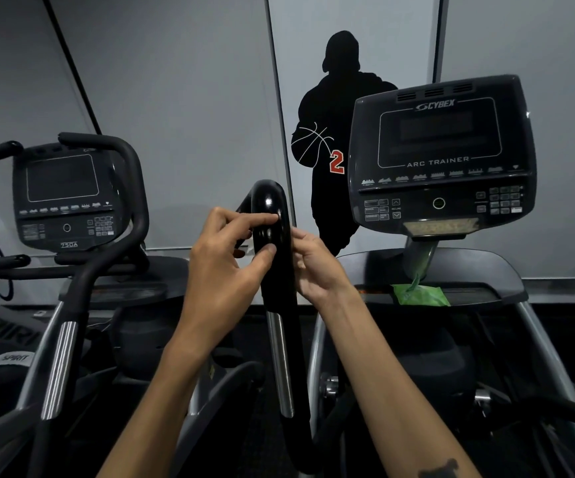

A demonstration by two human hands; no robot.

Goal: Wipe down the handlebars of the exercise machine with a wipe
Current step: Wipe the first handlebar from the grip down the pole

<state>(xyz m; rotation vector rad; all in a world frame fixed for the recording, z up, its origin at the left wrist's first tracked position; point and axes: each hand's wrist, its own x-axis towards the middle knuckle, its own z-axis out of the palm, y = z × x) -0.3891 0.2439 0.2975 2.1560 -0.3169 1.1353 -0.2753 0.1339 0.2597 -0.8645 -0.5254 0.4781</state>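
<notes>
A glossy black handlebar (274,215) of the exercise machine rises in the middle of the view, with a silver strip lower on its stem. My left hand (225,267) pinches its curved top, index finger and thumb pressed on the front face. My right hand (315,267) holds the bar's right side, thumb on the edge and fingers hidden behind it. No wipe shows in either hand. A green wipes packet (418,294) lies on the console shelf to the right.
The Cybex Arc Trainer console (441,157) stands at the right. A second machine with console (67,198) and black handlebars (134,188) is on the left. A grey wall with a dark basketball-player figure (334,132) is behind.
</notes>
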